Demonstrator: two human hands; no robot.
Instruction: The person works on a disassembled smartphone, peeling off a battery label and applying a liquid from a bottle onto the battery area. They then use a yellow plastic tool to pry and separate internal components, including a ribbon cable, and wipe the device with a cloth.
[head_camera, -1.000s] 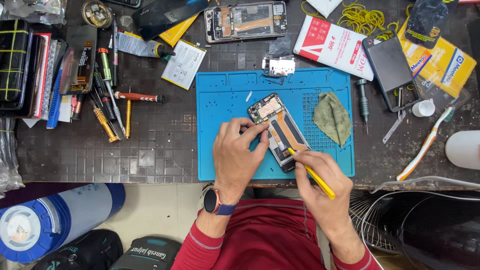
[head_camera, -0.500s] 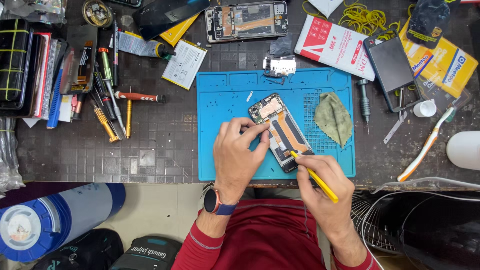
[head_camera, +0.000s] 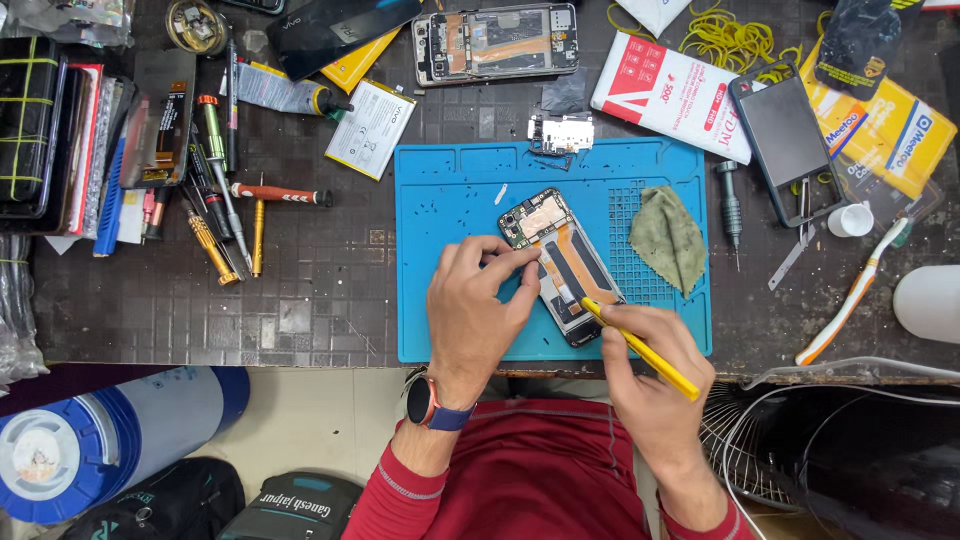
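An opened phone (head_camera: 560, 262) with its back off lies tilted on a blue work mat (head_camera: 450, 190). My left hand (head_camera: 478, 310) rests on the mat and steadies the phone's left edge with its fingertips. My right hand (head_camera: 655, 385) grips a yellow pry tool (head_camera: 645, 352) like a pen, its tip touching the phone's lower right side. A grey-green cloth (head_camera: 668, 238) lies on the mat to the right of the phone.
Several screwdrivers (head_camera: 225, 215) lie left of the mat. Another opened phone (head_camera: 497, 42), a white battery (head_camera: 371, 128) and a small phone part (head_camera: 561, 132) sit behind it. A dark phone (head_camera: 785, 140), a toothbrush (head_camera: 850, 300) and packets lie at the right.
The yellow tool's tip has shifted slightly lower along the phone's right side. My left hand stays on the phone's left edge.
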